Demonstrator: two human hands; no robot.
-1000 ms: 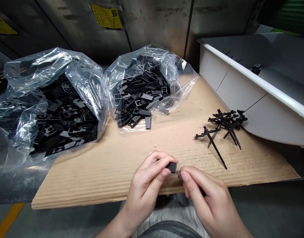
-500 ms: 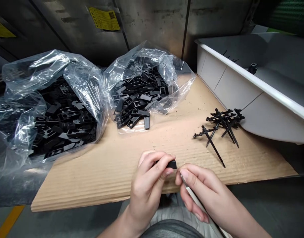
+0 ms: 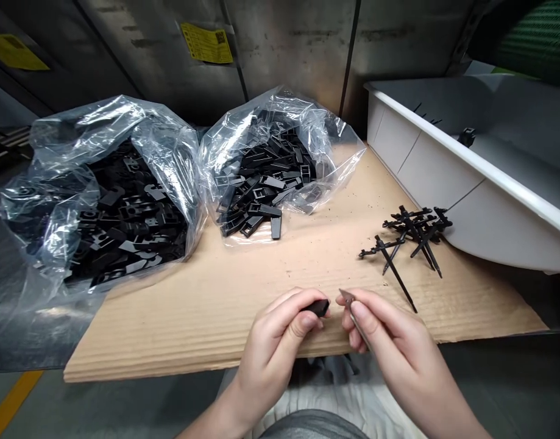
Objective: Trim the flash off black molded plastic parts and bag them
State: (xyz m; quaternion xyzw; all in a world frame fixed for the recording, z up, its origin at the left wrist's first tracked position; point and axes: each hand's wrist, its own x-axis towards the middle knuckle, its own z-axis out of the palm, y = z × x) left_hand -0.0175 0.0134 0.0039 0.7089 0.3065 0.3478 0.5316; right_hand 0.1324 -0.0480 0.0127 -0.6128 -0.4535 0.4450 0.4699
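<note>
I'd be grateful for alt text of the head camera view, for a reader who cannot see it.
Two bare hands work over corrugated cardboard: the left hand pinches a small black plastic piece, the right hand a thin pointed strip. Behind lie two clear bags of black plastic parts, with a small pile of black spiked pieces beside a white tub.

The left hand and right hand are bare, with slim fingers and short, trimmed nails, and the forearms are bare down to the bottom of the view. Below them shows pale, creased clothing with a rounded dark grey band at its lower edge.
</note>
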